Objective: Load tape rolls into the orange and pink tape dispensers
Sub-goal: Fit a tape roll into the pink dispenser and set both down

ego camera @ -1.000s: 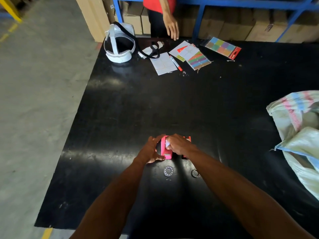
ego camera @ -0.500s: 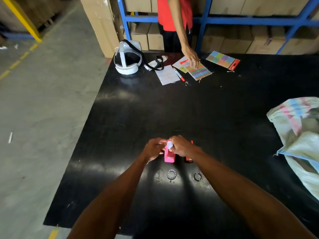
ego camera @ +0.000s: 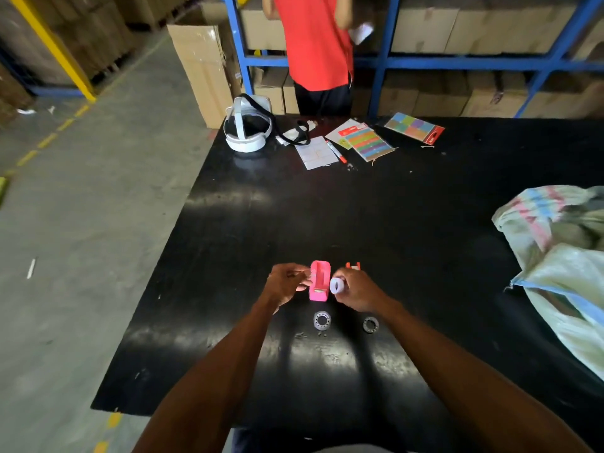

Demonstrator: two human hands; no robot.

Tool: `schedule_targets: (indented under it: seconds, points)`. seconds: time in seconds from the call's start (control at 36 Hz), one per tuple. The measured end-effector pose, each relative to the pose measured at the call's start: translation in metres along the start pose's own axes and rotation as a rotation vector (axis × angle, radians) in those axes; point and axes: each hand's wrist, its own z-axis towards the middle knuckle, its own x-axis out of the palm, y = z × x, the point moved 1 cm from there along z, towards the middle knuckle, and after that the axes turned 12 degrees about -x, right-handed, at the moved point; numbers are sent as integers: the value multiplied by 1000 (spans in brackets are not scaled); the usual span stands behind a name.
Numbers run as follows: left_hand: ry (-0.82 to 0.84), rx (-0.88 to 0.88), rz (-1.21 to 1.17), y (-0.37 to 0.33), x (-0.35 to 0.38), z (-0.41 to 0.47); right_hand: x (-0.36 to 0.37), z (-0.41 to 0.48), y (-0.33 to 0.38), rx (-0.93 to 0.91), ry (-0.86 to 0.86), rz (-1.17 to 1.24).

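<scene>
The pink tape dispenser [ego camera: 319, 281] stands on the black table [ego camera: 408, 223], its slot facing up. My right hand [ego camera: 354, 289] is just right of it, shut on a white tape roll [ego camera: 335, 285]. My left hand [ego camera: 287, 283] is at the dispenser's left side, fingertips pinched near its edge, perhaps on the tape's end; I cannot tell. The orange dispenser [ego camera: 353, 265] pokes out behind my right hand, mostly hidden. Two clear tape rolls [ego camera: 322, 320] [ego camera: 370, 324] lie flat on the table nearer to me.
A white headset [ego camera: 246, 130], papers, a red pen [ego camera: 336, 152] and colour cards [ego camera: 414, 127] lie at the far edge, where a person in a red shirt [ego camera: 315, 44] stands. A woven sack [ego camera: 562, 263] covers the right side.
My hands have come apart off the pink dispenser. The right hand now holds the white roll beside it. The view tilted up; the person's hand left the table.
</scene>
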Motion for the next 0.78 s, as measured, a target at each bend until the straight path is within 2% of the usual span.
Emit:
schedule_targets:
  seconds: [0.25, 0.47, 0.61, 0.69, 0.78]
  points:
    - [16, -35, 88, 19, 5, -1, 44, -45, -26, 124, 108, 17]
    - [38, -89, 105, 19, 3, 2, 68, -51, -30, 71, 35, -300]
    - [54, -107, 141, 16, -2, 4, 76, -51, -29, 93, 6, -345]
    - [66, -127, 153, 13, -5, 9, 82, -44, -20, 34, -33, -345]
    - [87, -136, 159, 12, -7, 14, 88, -31, -11, -34, 28, -385]
